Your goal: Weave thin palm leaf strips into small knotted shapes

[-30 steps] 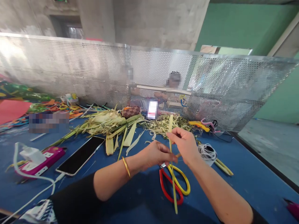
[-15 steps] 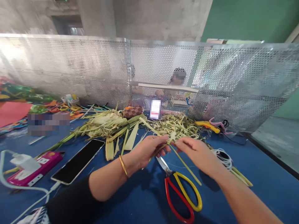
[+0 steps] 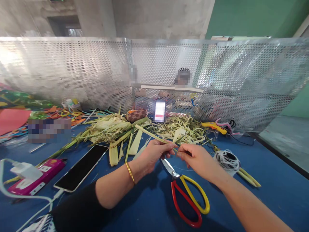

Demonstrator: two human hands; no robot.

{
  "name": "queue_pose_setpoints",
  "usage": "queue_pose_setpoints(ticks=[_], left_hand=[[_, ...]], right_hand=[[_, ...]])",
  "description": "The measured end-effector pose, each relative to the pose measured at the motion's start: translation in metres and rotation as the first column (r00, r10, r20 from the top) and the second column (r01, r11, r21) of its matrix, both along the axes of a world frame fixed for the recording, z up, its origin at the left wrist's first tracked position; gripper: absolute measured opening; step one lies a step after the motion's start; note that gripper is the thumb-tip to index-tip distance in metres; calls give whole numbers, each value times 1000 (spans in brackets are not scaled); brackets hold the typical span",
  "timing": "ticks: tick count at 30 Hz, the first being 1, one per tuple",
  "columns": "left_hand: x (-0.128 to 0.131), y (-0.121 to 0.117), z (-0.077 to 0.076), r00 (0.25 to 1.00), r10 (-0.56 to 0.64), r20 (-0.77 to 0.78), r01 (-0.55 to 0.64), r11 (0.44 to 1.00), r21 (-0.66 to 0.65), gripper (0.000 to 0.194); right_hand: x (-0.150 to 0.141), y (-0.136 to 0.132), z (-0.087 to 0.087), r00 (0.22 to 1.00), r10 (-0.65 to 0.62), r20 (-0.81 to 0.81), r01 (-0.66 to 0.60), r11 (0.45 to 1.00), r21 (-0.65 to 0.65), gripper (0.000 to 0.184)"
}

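Note:
My left hand (image 3: 153,154), with a gold bangle on the wrist, pinches a long pale-green plant strip (image 3: 147,132) between thumb and fingers. One end of that strip points up to the left. A short, wider pale leaf piece (image 3: 179,134) stands up between the two hands. Close by on the right, my right hand (image 3: 196,158) has its thumb and fingers pinched at the other side of the same strip. Its fingertips partly hide what they grip. Below both hands lie scissors (image 3: 175,176) with one red and one yellow handle, their blade tips hidden under my left hand.
Husk leaves (image 3: 108,129) and a heap of shredded strips (image 3: 185,129) lie behind my hands. A phone (image 3: 80,167) and a magenta power strip (image 3: 45,174) are on the left. White cord (image 3: 227,161) lies right. A perforated metal screen (image 3: 96,74) stands behind, people beyond it.
The long strip end that hung down toward the lower right is no longer seen there. The strip now reaches further up-left. My right hand has shifted slightly left and down.

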State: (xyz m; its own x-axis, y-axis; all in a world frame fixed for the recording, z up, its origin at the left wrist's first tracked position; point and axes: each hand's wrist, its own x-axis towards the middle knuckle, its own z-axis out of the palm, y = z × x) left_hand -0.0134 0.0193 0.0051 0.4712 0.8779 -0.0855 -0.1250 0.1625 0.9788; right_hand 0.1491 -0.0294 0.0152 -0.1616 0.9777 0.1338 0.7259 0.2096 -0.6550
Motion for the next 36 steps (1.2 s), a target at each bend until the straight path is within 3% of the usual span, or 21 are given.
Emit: queue_pose_setpoints(ticks=[6, 10, 13, 16, 20, 22, 24, 25, 27, 29, 32, 34, 36], left_hand=[[-2, 0, 5, 998, -38, 50, 41, 997, -68, 19], [0, -4, 6, 999, -13, 44, 17, 995, -100, 13], [1, -5, 5, 998, 20, 51, -14, 993, -117, 7], [3, -3, 3, 997, 49, 62, -41, 992, -120, 8], [3, 2, -2, 996, 83, 44, -77, 990, -121, 12], [2, 5, -3, 995, 97, 20, -95, 991, -94, 16], [0, 6, -1, 996, 86, -20, -87, 994, -59, 17], [-1, 6, 1, 997, 57, -53, -59, 998, -38, 17], [-3, 2, 5, 988, -68, -136, 69, 998, 5, 16], [-3, -6, 9, 940, -258, -222, 269, 963, 20, 13], [-1, -19, 11, 844, -434, -315, 451, 892, -23, 15], [2, -25, 9, 806, -467, -364, 488, 872, -37, 24], [4, -25, 5, 794, -447, -413, 473, 880, -42, 33]], right_hand=[[7, 5, -2, 992, -69, 105, 47, 979, 198, 17], [12, 8, -5, 968, -129, 215, 30, 911, 410, 21], [13, 8, -6, 940, -166, 298, 2, 877, 480, 22], [9, 5, -4, 939, -171, 299, 29, 904, 427, 19], [3, -3, 3, 981, 23, 194, -44, 994, 102, 18], [5, -6, 8, 982, 152, 112, -141, 985, -102, 23], [9, -9, 14, 982, 182, 48, -170, 966, -195, 31], [12, -9, 16, 991, 133, 34, -126, 980, -156, 33], [15, -9, 19, 999, -45, 9, 44, 996, 74, 30], [13, -7, 19, 985, -157, -65, 168, 956, 242, 24], [0, -4, 12, 974, -67, -214, 92, 990, 106, 24], [-10, -3, 7, 954, -47, -297, 55, 998, 18, 29], [-16, -5, 6, 941, -81, -329, 101, 994, 44, 31]])
